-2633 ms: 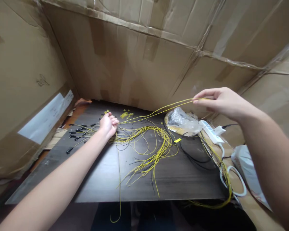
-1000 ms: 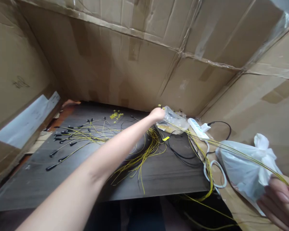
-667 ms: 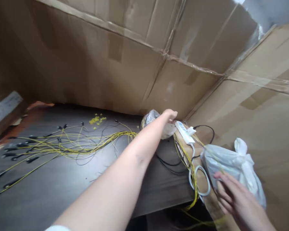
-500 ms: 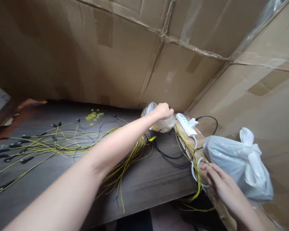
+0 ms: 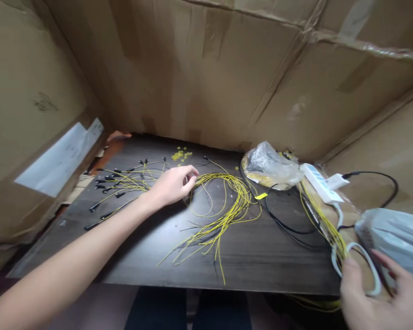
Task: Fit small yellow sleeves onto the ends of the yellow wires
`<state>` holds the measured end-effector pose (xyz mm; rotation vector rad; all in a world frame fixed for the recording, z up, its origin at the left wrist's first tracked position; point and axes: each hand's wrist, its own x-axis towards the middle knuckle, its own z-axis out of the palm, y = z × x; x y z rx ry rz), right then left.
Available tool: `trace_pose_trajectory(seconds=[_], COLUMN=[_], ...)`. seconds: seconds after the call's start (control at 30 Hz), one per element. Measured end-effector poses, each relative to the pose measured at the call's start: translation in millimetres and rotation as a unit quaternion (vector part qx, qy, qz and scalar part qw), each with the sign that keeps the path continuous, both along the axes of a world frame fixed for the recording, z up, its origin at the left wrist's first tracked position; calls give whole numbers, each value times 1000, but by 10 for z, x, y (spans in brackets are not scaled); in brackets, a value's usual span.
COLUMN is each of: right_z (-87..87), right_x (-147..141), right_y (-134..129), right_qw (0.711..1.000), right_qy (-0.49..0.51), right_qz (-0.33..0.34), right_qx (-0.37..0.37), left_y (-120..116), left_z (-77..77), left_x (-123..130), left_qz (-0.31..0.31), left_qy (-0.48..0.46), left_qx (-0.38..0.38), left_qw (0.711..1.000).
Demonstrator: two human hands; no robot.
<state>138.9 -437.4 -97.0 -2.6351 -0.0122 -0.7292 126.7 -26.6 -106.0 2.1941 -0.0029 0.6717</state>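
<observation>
Wires (image 5: 239, 199), thin and mostly bright yellow with some dark strands among them, lie in a loose bundle across the middle of the head view, on the dark table (image 5: 278, 270). They look smooth and springy, packed close at the bend and fanned out at both ends. Black plugs (image 5: 94, 207) tip them at centre left, most pointing left, a few toward the lower left. From there the bundle's long axis runs rightward, nearly level, then bends round just right of centre and hooks back down; the bare ends point to the lower left and bottom of the frame, one strand almost straight down. A few strands stray in wide loops inside the bend.

Near the centre, the left hand (image 5: 174, 184) rests over the bundle between plugs and bend, its fingers curled toward the thumb; whether they grip any strand, I cannot tell. Yellow bits (image 5: 181, 154) lie just above it.

At the lower right, the right hand (image 5: 376, 293) is blurred, thumb and fingers apart, beside a white cable (image 5: 376, 275). A second yellow bundle (image 5: 325, 224) slants down the right side near its thumb, pointing to the lower right; contact is unclear. Above that bundle sit a clear bag (image 5: 270, 165) and a power strip (image 5: 318, 183).
</observation>
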Motion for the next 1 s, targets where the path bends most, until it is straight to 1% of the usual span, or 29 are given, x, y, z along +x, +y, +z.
trace_pose_trajectory(seconds=[0.03, 0.07, 0.1, 0.13, 0.2, 0.23, 0.3, 0.33, 0.37, 0.4, 0.43, 0.47, 0.5, 0.53, 0.57, 0.6, 0.63, 0.67, 0.7, 0.8, 0.83, 0.87, 0.9, 0.93, 1.0], right_z=[84, 167, 238, 291, 327, 309, 206, 130, 45, -42, -125, -197, -256, -298, -326, -341, -349, -352, -354, -357, -358, -359, -362, -365, -376], right_x=[-40, -52, -33, 16, 186, 290, 485, 560, 614, 648, 666, 674, 679, 685, 696, 711, 729, 747, 761, 758, 742, 721, 699, 678, 649], right_y=[210, 430, 657, 884, 1328, 1537, 1911, 2066, 2194, 2291, 2355, 2388, 2394, 2381, 2355, 2324, 2293, 2265, 2243, 2210, 2209, 2210, 2213, 2217, 2222], right_qw=[1000, 998, 993, 983, 947, 923, 868, 843, 821, 805, 794, 788, 787, 788, 791, 794, 798, 799, 800, 796, 793, 790, 788, 786, 784], right_qy=[-9, -16, -26, -56, -64, -59, -25, -6, 8, 15, 17, 14, 8, -1, -9, -16, -20, -20, -17, 1, 6, 11, 14, 16, 14], right_qz=[19, 55, 111, 175, 314, 379, 495, 536, 568, 589, 602, 610, 611, 611, 608, 603, 600, 597, 596, 601, 604, 607, 609, 611, 610], right_qx=[-6, 0, 12, 25, 26, 14, -26, -45, -61, -72, -78, -82, -82, -79, -74, -68, -64, -62, -62, -73, -77, -83, -90, -97, -110], left_y=[51, 87, 111, 125, 134, 134, 140, 148, 161, 179, 200, 223, 246, 267, 281, 288, 283, 268, 242, 135, 106, 87, 81, 90, 137], left_z=[-52, -93, -123, -144, -162, -162, -140, -118, -88, -50, -7, 38, 80, 114, 138, 150, 150, 140, 123, 72, 67, 69, 78, 91, 123], left_x=[-47, -74, -86, -84, -55, -35, 5, 20, 29, 32, 28, 17, 0, -18, -36, -51, -60, -62, -59, -33, -28, -27, -30, -38, -63], left_qz=[9, 16, 19, 20, 17, 18, 34, 47, 60, 71, 63, 45, 13, -15, -37, -51, -55, -51, -42, -23, -25, -28, -35, -43, -67], left_qy=[8, 16, 24, 31, 44, 50, 52, 47, 47, 47, 43, 34, 32, 23, 17, 13, 11, 14, 18, 36, 40, 45, 54, 65, 73], left_qx=[-19, -49, -90, -139, -235, -272, -322, -360, -418, -494, -581, -667, -737, -785, -816, -832, -836, -828, -807, -683, -651, -642, -660, -697, -786], left_qw=[1000, 999, 995, 990, 971, 961, 945, 931, 905, 865, 811, 743, 675, 618, 577, 552, 546, 558, 589, 729, 758, 765, 748, 713, 610])
